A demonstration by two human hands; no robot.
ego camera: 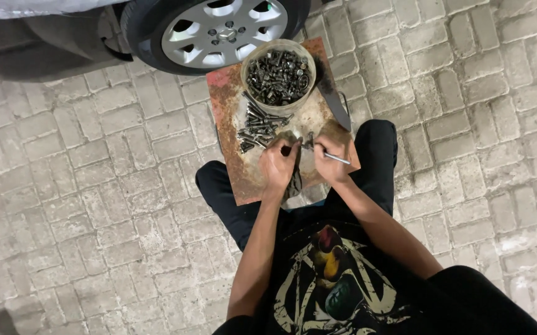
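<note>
Right hand [332, 158] fingers pinch thin shiny metal rod [338, 159]; left hand [279, 166] grips dark rag [294, 180], both below bolt tub [278, 74].

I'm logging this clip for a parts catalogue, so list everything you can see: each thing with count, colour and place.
Rusty metal plate: one, brown-orange, on the paving before the person's knees.
Tub: one, pale, at the plate's far end, full of dark bolts and nuts.
Loose bolts: a pile, too many to count, dark grey, on the plate below the tub.
Dark flat tool: one, blackish, at the plate's right edge; kind unclear.
Car wheel: one, silver rim with black tyre, top centre.
Brick paving: grey, all around.
Left hand: grips a dark rag.
Right hand: holds a thin silver rod.
</note>
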